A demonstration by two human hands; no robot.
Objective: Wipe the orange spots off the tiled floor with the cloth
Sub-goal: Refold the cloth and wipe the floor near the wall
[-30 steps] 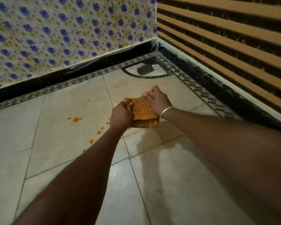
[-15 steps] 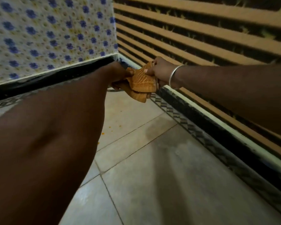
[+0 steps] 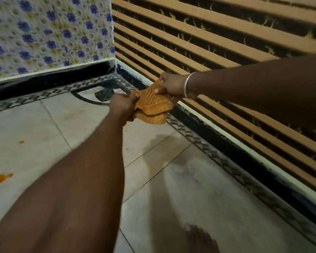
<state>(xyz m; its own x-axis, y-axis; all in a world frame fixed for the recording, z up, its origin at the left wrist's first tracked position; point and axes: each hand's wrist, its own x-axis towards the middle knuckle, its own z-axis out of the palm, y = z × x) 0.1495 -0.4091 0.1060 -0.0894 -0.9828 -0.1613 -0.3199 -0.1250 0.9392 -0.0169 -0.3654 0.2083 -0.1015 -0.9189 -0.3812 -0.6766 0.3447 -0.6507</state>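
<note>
An orange ribbed cloth [image 3: 150, 105], folded in layers, hangs in the air between both my hands, above the floor near the room's corner. My left hand [image 3: 123, 106] grips its left edge. My right hand [image 3: 171, 85], with a silver bangle on the wrist, pinches its upper right corner. Orange spots lie on the pale tiled floor [image 3: 199, 189] at the far left: a larger blot [image 3: 0, 178] and a small dot [image 3: 21, 142]. My left forearm hides part of the floor beside them.
A blue-flowered wall [image 3: 44, 33] stands at the back left and a wall of brown slats [image 3: 217, 42] at the right, both with a black skirting and a patterned floor border [image 3: 217, 157]. My bare foot [image 3: 201, 238] shows at the bottom.
The view has swung and dropped, so the floor and orange spots show again at the left. Both hands still hold the cloth, now lower in view and stretched a little wider.
</note>
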